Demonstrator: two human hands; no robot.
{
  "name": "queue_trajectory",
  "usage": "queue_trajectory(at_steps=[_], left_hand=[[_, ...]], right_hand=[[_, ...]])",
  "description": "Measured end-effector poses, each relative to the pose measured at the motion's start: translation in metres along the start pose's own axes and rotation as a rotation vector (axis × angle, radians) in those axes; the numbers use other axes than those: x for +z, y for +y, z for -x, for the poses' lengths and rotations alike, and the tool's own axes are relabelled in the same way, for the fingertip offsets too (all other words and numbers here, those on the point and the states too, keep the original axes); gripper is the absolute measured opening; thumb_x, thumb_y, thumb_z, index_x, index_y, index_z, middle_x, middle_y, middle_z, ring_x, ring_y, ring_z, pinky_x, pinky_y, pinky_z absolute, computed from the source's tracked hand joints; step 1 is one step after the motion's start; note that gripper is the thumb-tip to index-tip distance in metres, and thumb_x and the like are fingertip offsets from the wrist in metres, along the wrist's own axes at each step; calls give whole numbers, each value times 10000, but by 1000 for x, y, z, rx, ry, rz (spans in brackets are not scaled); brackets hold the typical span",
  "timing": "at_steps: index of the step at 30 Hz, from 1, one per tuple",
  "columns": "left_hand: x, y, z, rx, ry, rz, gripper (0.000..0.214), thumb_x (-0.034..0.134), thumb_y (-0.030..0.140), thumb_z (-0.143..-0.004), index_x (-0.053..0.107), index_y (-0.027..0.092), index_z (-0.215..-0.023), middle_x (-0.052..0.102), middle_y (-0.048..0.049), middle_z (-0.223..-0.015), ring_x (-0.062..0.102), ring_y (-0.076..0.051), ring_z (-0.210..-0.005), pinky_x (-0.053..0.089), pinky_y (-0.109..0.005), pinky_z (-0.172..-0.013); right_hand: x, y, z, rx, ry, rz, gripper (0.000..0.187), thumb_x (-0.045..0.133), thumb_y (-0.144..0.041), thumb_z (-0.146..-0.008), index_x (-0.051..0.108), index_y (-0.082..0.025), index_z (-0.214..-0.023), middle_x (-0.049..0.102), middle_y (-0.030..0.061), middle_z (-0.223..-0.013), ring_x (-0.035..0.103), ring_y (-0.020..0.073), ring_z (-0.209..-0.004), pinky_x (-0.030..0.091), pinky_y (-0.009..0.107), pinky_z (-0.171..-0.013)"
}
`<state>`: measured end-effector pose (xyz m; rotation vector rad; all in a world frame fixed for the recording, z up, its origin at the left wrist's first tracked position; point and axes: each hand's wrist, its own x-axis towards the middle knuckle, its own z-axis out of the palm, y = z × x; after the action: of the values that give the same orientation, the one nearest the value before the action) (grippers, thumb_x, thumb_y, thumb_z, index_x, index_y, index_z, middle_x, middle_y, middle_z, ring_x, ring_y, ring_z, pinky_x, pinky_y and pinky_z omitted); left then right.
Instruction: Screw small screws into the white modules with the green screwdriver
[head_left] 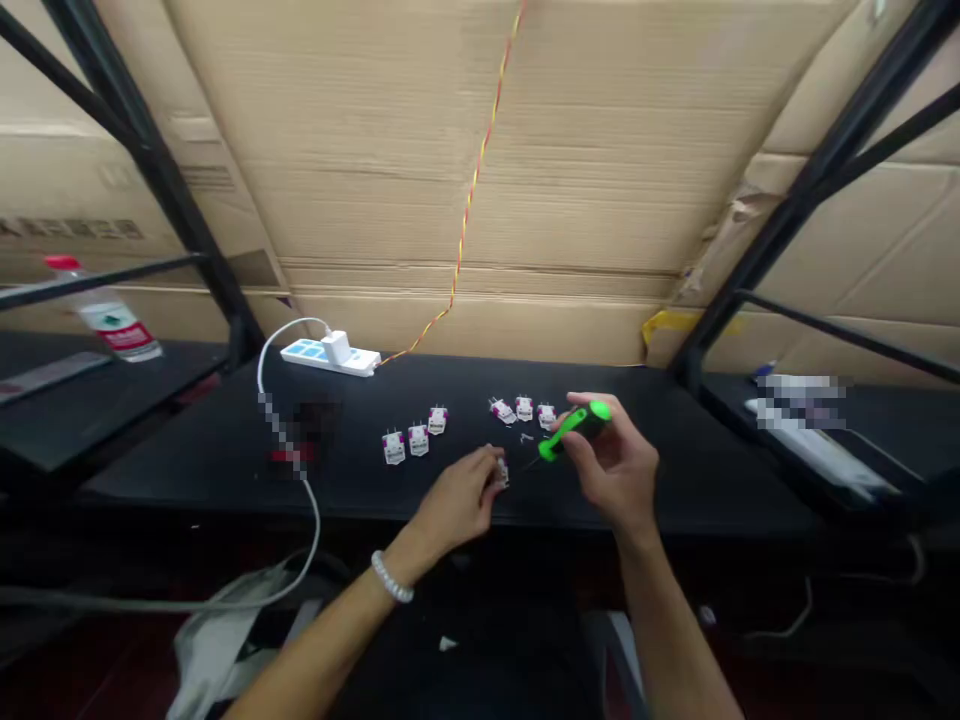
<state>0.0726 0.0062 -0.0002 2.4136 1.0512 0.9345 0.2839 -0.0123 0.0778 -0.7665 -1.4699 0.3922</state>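
Left hand (461,495) pinching white piece (503,473); right hand (619,465), screwdriver (574,430) (green).

This place seems to be a small workshop, more exactly a simple assembly corner. The wall behind is made from large brown cardboard sheets (375,130), which gives it an improvised look. Black metal bars (165,190) stand at both sides of a flat black desk (712,475), like a rack frame. On this desk, small white and purple plug-like pieces (418,440) lie in two groups, and a green and black screwdriver (575,430) is held above it. A long white power strip with blue sockets (304,350) lies at the back, joined to a twisted red and yellow wire (470,200) that runs up the cardboard.
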Motion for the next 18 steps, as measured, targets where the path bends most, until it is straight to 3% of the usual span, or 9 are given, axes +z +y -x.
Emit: queue_trajectory(at_steps=[7,18], left_hand=[[1,0,1,-9,-28,-22,163,542,79,-970,587,226,-1028,694,-122,-1387,649,-289,-1363,551,-461,-1164],[2,2,0,-24,-29,-48,215,527,100,-988,579,218,-1160,674,-133,-1410,646,-300,-1354,554,-475,-1148]], right_hand=[[12,14,4,7,-16,21,270,752,-325,-964,713,-248,-1220,641,63,-1109,733,176,-849,655,329,-773],[14,15,5,-17,-5,41,298,780,-280,-939,725,-264,-1231,636,56,-1126,742,177,-847,657,329,-768]])
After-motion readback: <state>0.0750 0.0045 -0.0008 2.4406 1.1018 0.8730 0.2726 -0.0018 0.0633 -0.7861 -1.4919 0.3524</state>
